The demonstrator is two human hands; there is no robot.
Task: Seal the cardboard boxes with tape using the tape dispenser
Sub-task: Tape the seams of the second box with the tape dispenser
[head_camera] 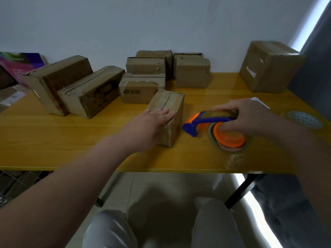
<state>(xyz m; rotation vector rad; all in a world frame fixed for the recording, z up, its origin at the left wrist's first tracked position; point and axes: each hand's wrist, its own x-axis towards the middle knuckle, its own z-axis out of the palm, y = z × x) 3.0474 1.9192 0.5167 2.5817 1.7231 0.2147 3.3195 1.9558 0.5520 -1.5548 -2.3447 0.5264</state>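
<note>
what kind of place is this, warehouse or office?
Likely a small room used as a packing desk, not a warehouse: one yellow table against a plain white wall, small cardboard boxes on it, and a handheld tape dispenser.

Blurred tape dispenser [206,120], partly under right hand [250,119], purple box [21,65] edge-cropped

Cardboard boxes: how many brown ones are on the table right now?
9 boxes: one under the left hand, two at the left, five clustered at the back centre, one at far right. More may hide behind the cluster.
</note>
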